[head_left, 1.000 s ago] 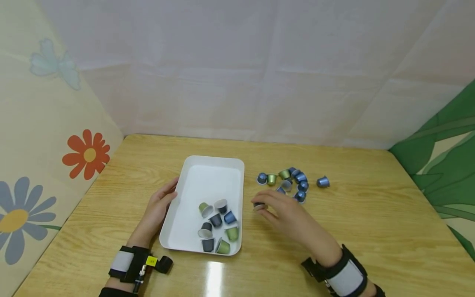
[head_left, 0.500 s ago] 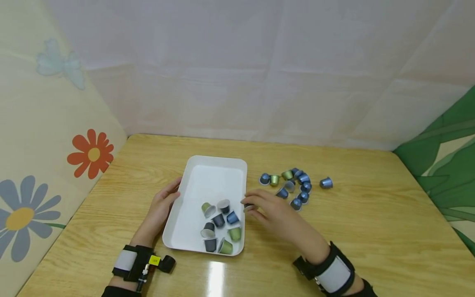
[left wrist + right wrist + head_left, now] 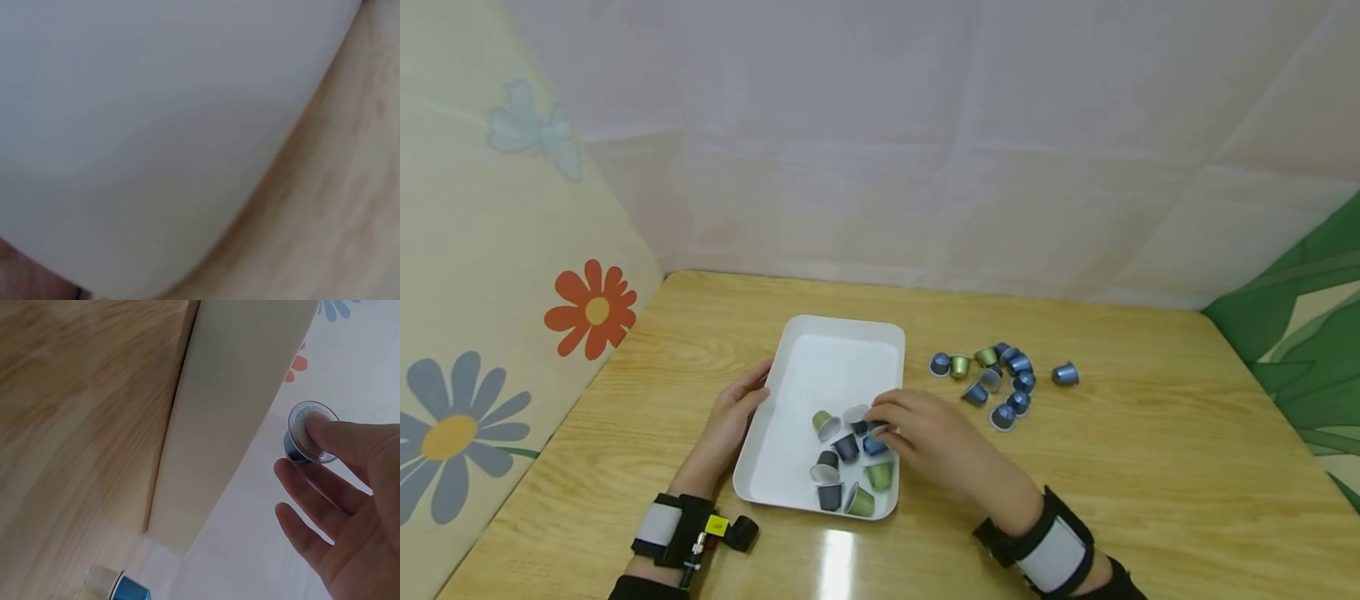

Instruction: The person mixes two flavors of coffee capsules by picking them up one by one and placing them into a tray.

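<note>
My right hand [image 3: 928,433] is over the right side of the white tray [image 3: 805,358]. It pinches a coffee capsule [image 3: 300,434] between thumb and fingers; the right wrist view shows its silver foil lid and dark blue body. Beneath and beside that hand, several capsules lie in the tray's near half, among them a green capsule [image 3: 878,477], a blue capsule [image 3: 874,446] and a dark grey capsule [image 3: 830,497]. My left hand [image 3: 730,421] holds the tray's left edge, thumb at the rim, fingertips partly hidden. The left wrist view is mostly filled by the tray's pale outer wall [image 3: 156,125].
Right of the tray, a loose cluster of blue and green capsules lies on the wooden table [image 3: 1150,417], including a green capsule [image 3: 959,367]. One blue capsule [image 3: 1065,374] lies apart, farther right. A white cloth backdrop [image 3: 925,150] rises behind the table.
My right hand has moved left with the pinched capsule, from the table beside the tray to over the capsules inside it. My left hand keeps its place at the tray's edge.
</note>
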{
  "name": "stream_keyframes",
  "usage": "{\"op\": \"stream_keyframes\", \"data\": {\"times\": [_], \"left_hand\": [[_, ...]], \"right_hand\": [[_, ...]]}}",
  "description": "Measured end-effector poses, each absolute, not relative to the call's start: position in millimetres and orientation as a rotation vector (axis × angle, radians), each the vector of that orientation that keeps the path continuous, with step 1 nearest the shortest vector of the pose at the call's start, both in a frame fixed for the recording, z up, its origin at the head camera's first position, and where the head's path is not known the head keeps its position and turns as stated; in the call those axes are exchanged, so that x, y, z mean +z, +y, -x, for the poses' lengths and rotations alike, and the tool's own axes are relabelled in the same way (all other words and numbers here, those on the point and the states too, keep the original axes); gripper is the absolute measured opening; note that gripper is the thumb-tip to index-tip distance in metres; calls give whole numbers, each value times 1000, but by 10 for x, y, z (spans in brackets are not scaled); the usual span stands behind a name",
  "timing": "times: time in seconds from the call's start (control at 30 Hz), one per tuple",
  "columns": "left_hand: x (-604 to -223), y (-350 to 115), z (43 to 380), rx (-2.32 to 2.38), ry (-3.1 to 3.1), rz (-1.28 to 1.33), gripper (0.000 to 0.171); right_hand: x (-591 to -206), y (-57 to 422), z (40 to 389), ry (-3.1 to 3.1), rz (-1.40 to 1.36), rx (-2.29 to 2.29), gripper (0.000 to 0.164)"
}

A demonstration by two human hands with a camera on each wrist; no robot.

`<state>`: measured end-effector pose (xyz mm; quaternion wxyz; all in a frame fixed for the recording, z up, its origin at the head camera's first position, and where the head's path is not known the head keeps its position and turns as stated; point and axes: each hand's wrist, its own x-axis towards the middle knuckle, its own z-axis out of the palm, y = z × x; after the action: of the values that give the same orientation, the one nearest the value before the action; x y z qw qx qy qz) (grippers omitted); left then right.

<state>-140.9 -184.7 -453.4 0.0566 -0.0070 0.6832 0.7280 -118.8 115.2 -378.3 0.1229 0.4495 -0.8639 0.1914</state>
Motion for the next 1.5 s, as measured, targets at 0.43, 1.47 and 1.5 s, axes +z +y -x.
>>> {"op": "stream_keyframes", "data": {"times": [0.43, 1.47, 1.5], "left_hand": [[-4522, -1837, 1412, 2208, 2057, 47, 50], [-4509, -1831, 1406, 2210, 2056, 18, 50], [-4508, -1834, 1404, 2208, 2058, 24, 50]], "right_hand": [[-3787, 983, 1132, -2513, -1394, 479, 27], [-3899, 946, 1055, -2556, -1463, 467, 28], [-3897, 943, 1053, -2561, -1462, 467, 29]]}}
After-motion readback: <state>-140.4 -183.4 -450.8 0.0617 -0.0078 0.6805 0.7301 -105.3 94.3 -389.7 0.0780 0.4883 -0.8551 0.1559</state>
